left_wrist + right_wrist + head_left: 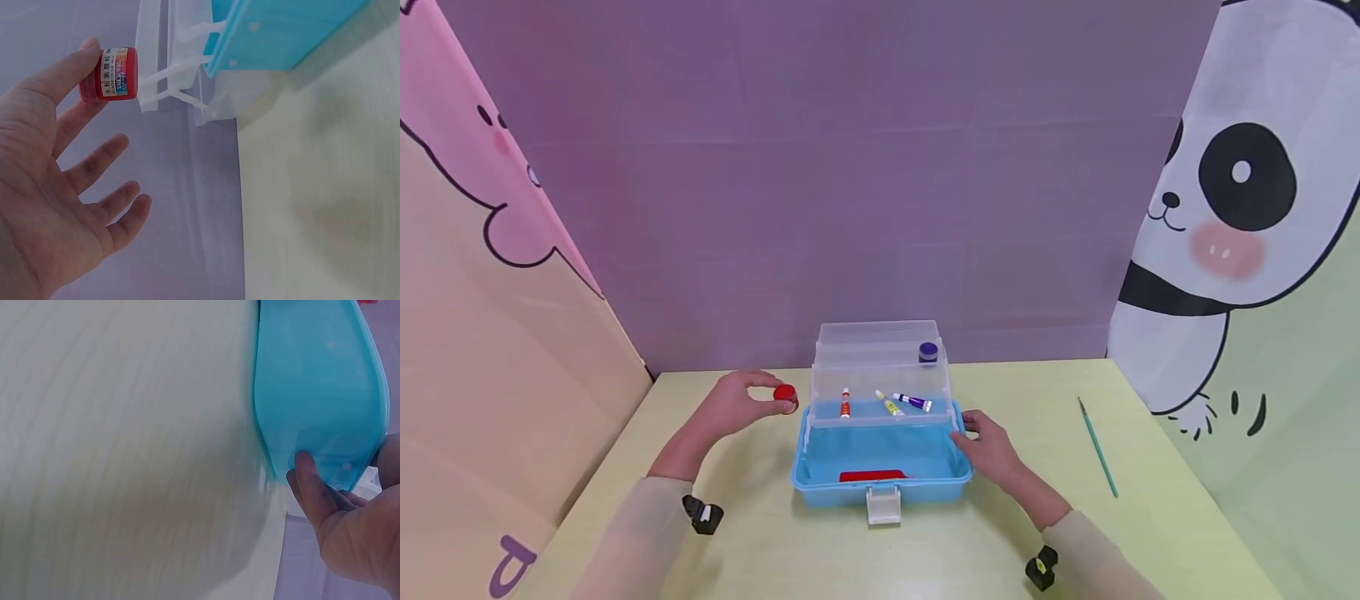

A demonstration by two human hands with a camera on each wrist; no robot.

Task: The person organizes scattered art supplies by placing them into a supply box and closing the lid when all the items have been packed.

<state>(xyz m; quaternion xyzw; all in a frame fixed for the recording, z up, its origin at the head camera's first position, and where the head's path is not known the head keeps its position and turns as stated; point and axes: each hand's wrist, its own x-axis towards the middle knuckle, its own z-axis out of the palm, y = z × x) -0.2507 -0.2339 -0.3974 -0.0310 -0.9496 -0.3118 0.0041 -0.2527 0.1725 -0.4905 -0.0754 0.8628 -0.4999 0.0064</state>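
Note:
My left hand [735, 406] pinches a small red paint jar [786, 395] between thumb and fingers, raised to the left of the storage box. The left wrist view shows the jar's printed label [115, 74], with the other fingers spread apart. A blue storage box [831, 496] stands on the table with its clear trays [868, 375] raised at the back. My right hand [994, 454] grips the box's right end, thumb over the rim and fingers against the outer wall. Inside the trays are a purple paint jar [928, 353] and red, yellow and purple paint tubes [913, 402].
A red object [872, 476] lies in the box's bottom near the front wall. The white latch [883, 506] hangs down in front. A teal paintbrush [1099, 450] lies on the table [1037, 392] at the right. Printed cloth walls [880, 183] stand behind and on both sides.

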